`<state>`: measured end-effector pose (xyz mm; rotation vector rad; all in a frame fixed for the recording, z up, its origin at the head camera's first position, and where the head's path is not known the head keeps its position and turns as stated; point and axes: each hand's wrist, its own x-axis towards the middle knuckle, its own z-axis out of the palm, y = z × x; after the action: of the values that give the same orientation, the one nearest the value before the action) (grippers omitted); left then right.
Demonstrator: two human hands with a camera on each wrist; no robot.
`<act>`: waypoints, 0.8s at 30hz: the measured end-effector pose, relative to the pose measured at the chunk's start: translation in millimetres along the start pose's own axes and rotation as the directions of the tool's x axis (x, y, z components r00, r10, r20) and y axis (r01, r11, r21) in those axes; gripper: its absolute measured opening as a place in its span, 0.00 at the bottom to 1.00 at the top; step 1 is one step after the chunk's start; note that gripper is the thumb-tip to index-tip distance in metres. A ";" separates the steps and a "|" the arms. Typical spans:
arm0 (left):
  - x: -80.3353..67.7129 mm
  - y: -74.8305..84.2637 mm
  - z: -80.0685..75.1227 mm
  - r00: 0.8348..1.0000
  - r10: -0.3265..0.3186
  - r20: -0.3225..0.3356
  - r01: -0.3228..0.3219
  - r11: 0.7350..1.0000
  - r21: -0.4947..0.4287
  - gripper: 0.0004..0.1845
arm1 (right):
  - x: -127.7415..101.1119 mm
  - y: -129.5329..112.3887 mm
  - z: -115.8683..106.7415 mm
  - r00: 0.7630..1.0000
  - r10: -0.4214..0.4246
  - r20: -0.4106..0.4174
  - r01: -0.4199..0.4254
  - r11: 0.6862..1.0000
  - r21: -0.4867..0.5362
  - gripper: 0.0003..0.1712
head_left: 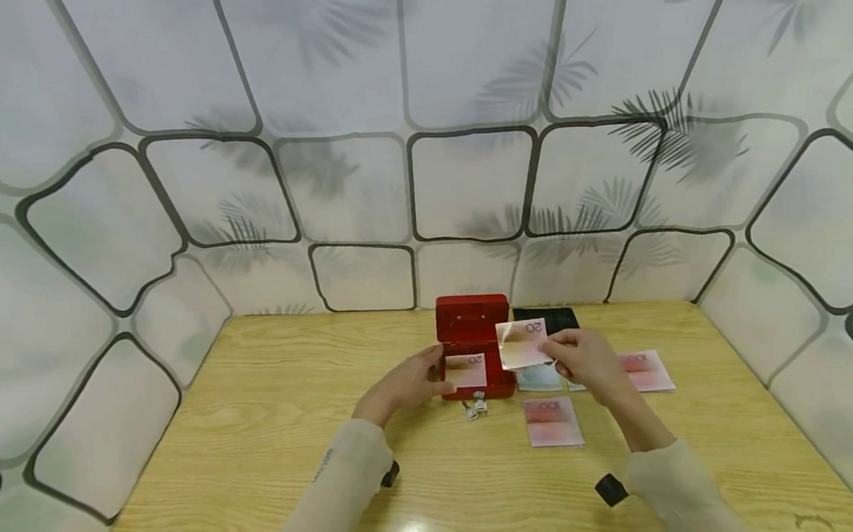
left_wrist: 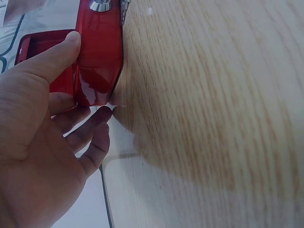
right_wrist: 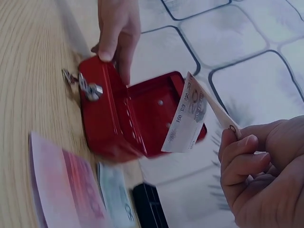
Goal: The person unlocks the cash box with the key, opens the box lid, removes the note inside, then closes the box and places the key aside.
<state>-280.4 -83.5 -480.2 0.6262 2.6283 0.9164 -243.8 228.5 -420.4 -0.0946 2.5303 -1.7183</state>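
Two hands worked around a red cash box [head_left: 475,347] near the far middle of the wooden table [head_left: 260,446] in the head view. Its lid stood upright at the back and its open side faced the person; one pink note lay inside. The left hand [head_left: 406,382] gripped the left side of the box. The right hand [head_left: 588,359] pinched a pink banknote [head_left: 523,343] just right of the box, with its long axis going left to right and its face tilted toward the camera. Right of the box lay a black tray [head_left: 547,317], a greenish note [head_left: 539,378] and two more pink notes [head_left: 645,370], all flat and thin. Keys [head_left: 475,404] hung at the front of the box. Much bare table remained left of the box.

From the left wrist, the thumb [left_wrist: 57,54] lay on the glossy, rounded metal corner of the box [left_wrist: 99,57], and the fingers curled around its side, touching the table.

From the right wrist, the banknote [right_wrist: 190,116] stood on edge over the open box [right_wrist: 128,118], one end held between thumb and fingers of the right hand [right_wrist: 259,175]. The left hand [right_wrist: 116,31] held the far side of the box.
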 end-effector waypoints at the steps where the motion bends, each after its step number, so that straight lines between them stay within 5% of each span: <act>1: -0.1 -0.1 -0.1 1.000 -0.001 0.001 0.001 1.000 -0.003 0.44 | -2.5 1.5 -5.2 1.000 0.001 -0.002 -0.001 1.000 -0.001 0.16; 12: -0.3 0.1 0.0 1.000 -0.012 0.003 0.012 1.000 -0.015 0.44 | -32.8 20.2 -67.0 0.999 -0.014 -0.044 0.010 0.995 -0.104 0.18; 24: -1.0 0.5 -0.2 1.000 -0.018 -0.006 0.018 1.000 -0.013 0.44 | -63.8 41.8 -115.9 0.994 0.060 -0.087 -0.077 0.974 -0.213 0.18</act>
<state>-279.4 -83.7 -479.7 0.5967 2.6267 0.9314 -192.5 357.3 -414.6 0.0492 2.7361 -1.4458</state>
